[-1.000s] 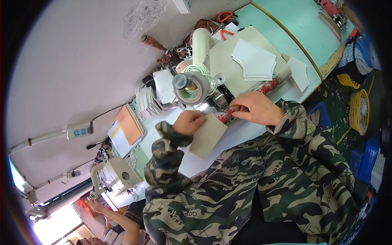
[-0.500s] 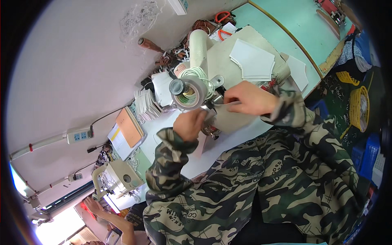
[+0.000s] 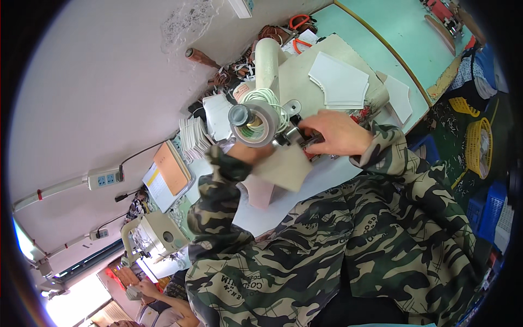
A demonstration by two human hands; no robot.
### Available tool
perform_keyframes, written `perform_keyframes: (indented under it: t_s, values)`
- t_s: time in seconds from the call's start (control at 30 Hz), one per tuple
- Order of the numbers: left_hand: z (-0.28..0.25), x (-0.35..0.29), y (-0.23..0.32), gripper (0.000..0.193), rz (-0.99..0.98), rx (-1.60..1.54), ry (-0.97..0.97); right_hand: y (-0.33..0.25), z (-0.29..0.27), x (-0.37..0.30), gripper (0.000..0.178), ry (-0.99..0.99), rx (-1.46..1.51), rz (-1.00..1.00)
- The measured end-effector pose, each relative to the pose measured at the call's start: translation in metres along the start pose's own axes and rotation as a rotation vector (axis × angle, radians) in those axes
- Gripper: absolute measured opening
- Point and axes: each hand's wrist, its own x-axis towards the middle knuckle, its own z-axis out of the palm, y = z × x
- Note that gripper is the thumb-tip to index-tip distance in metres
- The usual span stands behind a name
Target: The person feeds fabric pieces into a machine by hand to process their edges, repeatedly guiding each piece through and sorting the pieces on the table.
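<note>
One flat beige card pc (image 3: 283,168), tilted.

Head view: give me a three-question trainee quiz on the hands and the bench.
1. True or false: the right hand rests on the orange scissors.
2. The tan sheet by the left hand lies: A) below the tape roll, B) on the yellow basket, C) on the white stack.
3. What colour is the cord coil behind the tape roll?

Key: 1 false; 2 A; 3 white.
</note>
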Motion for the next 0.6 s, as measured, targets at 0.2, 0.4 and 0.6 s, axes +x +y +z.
perform_keyframes:
  t_s: [0.2,0.4,0.6]
  values:
    - [0.003,0.001,0.028,0.028,-0.207,0.177,-0.146,0.021,-0.020,0.013,0.036,0.174,-0.330,-0.180]
    - [0.058,-0.063,-0.058,0.040,-0.528,0.605,-0.174,0.022,-0.049,-0.021,0.021,0.675,-0.535,-0.310]
    - [0.095,-0.080,-0.057,0.029,-0.413,0.661,0.189,0.019,0.002,-0.029,0.025,0.312,-0.079,-0.137]
